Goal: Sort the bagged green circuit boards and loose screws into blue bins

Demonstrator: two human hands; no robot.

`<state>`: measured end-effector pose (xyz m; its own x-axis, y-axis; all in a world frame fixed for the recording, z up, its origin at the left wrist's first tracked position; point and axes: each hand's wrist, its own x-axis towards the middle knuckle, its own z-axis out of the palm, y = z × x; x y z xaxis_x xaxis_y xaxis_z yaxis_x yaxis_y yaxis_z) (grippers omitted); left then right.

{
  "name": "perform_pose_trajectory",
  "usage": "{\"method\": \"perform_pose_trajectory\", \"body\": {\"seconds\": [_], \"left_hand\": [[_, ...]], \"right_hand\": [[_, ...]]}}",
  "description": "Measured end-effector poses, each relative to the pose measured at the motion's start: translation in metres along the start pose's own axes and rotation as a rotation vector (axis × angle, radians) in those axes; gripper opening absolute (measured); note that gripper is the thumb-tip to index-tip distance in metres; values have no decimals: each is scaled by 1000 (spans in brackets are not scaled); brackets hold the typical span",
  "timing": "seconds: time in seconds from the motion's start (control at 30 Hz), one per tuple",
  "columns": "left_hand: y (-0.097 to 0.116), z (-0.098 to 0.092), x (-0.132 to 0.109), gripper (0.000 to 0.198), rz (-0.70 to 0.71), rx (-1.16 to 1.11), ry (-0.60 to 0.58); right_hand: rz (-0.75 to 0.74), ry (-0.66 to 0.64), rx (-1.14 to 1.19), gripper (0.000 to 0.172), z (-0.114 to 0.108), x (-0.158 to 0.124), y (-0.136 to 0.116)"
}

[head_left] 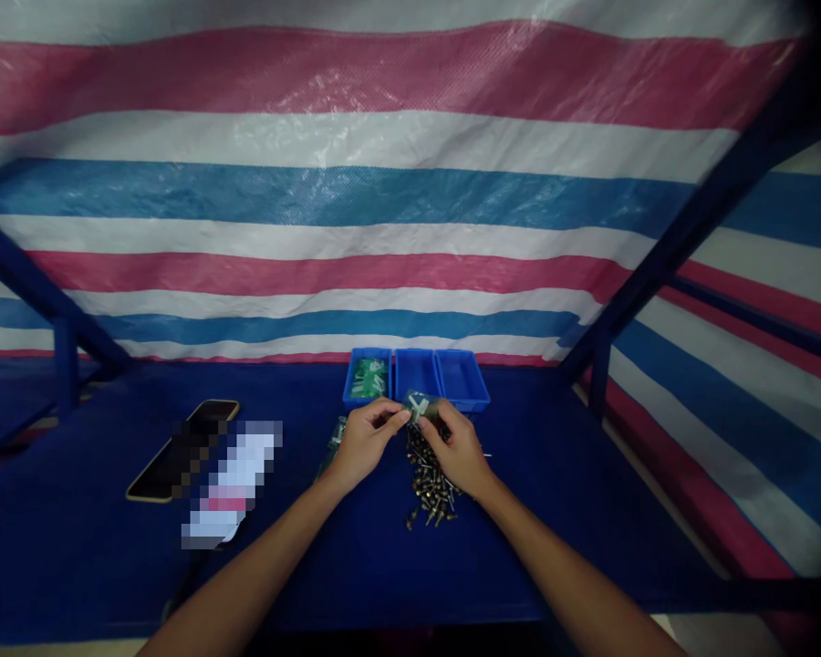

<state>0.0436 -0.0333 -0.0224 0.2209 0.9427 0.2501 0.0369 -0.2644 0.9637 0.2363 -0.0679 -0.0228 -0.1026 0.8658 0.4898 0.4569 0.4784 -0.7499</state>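
My left hand (366,444) and my right hand (457,447) pinch a small clear plastic bag (420,408) between them, just in front of the blue plastic bins. The bag's contents are hard to make out. Directly below my right hand lies a loose heap of metal screws (430,484) with brassy and dark tones, partly hidden by that hand. A flat green packet (332,447) lies partly under my left hand.
Three blue plastic bins stand in a row at the back, the left bin (368,377) holding green items. A smartphone (181,452) and a pixelated object (229,484) lie left on the blue table (588,511). A striped tarpaulin (383,192) and blue steel frame surround it.
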Motion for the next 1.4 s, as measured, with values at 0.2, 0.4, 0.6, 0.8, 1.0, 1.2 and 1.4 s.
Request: {"method": "perform_pose_trajectory", "body": {"seconds": [0.2, 0.4, 0.6, 0.8, 1.0, 1.2, 1.4], "left_hand": [[-1, -1, 0, 31, -19, 11, 1], [-3, -1, 1, 36, -66, -2, -40], [-5, 1, 0, 43, -138, -36, -58], [-6, 2, 0, 46, -155, -53, -75], [-3, 0, 0, 46, -162, -51, -88], [-4, 0, 1, 43, -148, -55, -88], [-4, 4, 0, 37, -118, -83, -114]], "right_hand": [[36, -9, 53, 17, 1, 0, 2], [101, 17, 162, 25, 5, 0, 6], [158, 59, 221, 30, 4, 2, 10], [175, 74, 239, 33, 2, 4, 10], [188, 75, 248, 34, 1, 4, 9], [197, 68, 270, 33, 2, 5, 10], [199, 23, 275, 35, 4, 4, 11]]}}
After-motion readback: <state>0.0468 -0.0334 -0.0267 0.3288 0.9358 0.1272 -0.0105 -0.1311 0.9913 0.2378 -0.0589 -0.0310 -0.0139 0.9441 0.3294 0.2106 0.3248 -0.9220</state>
